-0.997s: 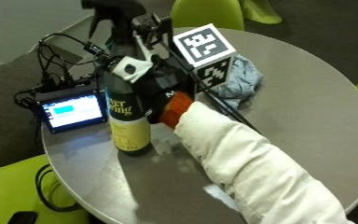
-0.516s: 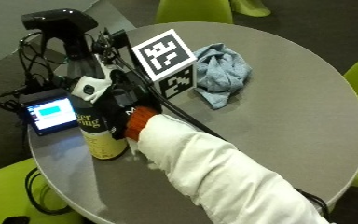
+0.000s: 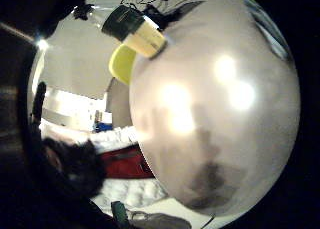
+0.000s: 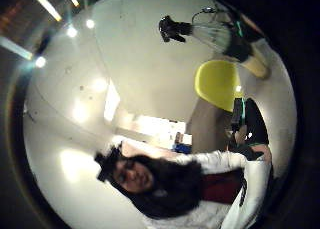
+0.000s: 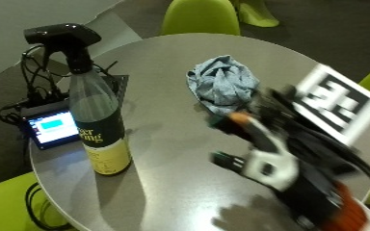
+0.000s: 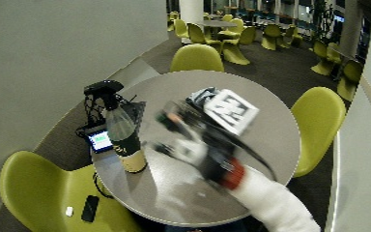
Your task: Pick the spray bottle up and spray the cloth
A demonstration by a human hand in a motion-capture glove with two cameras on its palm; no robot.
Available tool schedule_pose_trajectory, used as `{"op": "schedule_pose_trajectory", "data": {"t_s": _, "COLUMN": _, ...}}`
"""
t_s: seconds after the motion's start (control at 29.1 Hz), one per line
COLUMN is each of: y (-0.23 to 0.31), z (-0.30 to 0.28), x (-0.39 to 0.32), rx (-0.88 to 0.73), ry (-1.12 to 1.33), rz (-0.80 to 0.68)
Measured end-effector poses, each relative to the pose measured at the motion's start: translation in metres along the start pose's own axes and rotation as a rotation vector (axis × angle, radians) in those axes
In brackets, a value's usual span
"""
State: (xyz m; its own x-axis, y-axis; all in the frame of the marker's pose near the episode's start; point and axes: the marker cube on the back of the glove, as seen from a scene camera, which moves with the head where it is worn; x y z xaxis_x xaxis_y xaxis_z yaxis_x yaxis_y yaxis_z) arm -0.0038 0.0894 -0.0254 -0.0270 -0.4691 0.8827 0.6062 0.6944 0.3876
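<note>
The spray bottle (image 5: 98, 125), clear with a black trigger head and a dark and yellow label, stands upright on the left of the round grey table (image 5: 172, 163). Nothing touches it. A crumpled blue-grey cloth (image 5: 223, 84) lies at the back middle of the table. My gloved right hand (image 5: 278, 161) hovers over the table's right side, blurred, fingers spread and holding nothing, well apart from the bottle and just in front of the cloth. Both palm views show the bottle (image 3: 132, 29) (image 4: 215, 36) standing at a distance. In the wide outside view the hand (image 6: 192, 140) partly covers the cloth (image 6: 198, 94).
A small device with a lit screen (image 5: 50, 127) and a tangle of cables (image 5: 34, 77) sit at the table's left edge behind the bottle. Yellow-green chairs (image 5: 201, 17) ring the table. A phone (image 6: 90, 208) lies on the near left chair.
The hand, which was round the bottle's body, has come off it and swung to the right side of the table. The bottle stays standing on the left.
</note>
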Motion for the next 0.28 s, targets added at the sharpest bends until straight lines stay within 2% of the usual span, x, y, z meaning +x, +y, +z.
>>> {"op": "schedule_pose_trajectory", "data": {"t_s": 0.28, "y": 0.0004, "z": -0.0002, "x": 0.0, "rx": 0.0, "ry": 0.001, "rz": 0.0}}
